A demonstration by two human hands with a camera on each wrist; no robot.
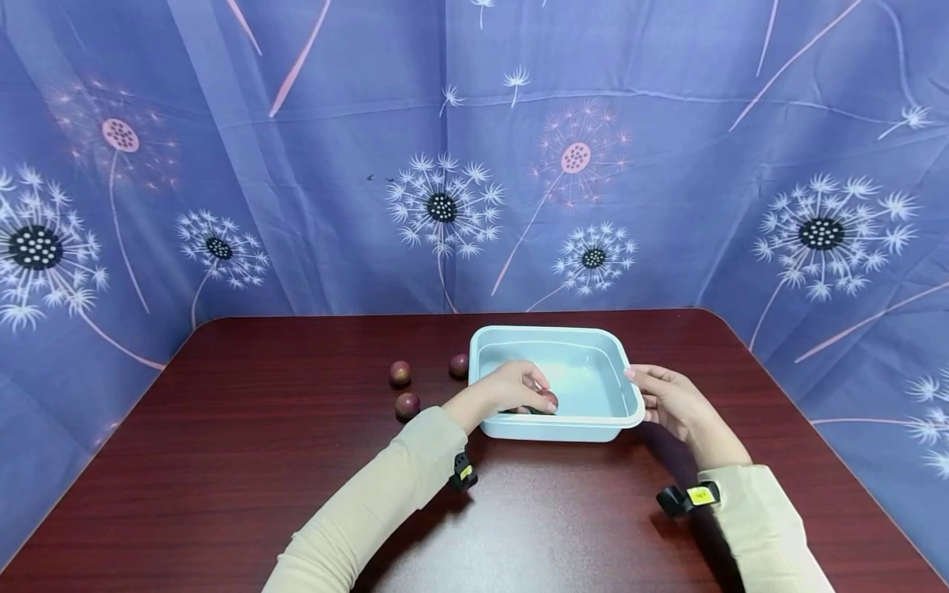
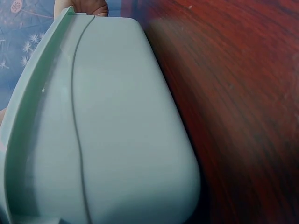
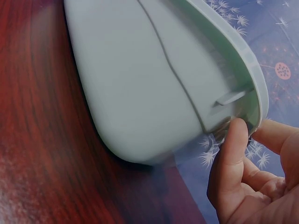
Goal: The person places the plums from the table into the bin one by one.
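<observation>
While at basin point(image 1: 552, 431), 2 hands point(image 1: 507, 387) point(image 1: 676, 409)

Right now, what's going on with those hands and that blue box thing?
A person has their left hand inside a pale blue tub, with the fingers around a small, round, reddish fruit. Their right hand holds the tub's rim at the right end. Three more round fruits sit on the dark red table, left of the tub.

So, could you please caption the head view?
Left hand holding a fruit inside the basin, right hand gripping its rim.
</observation>
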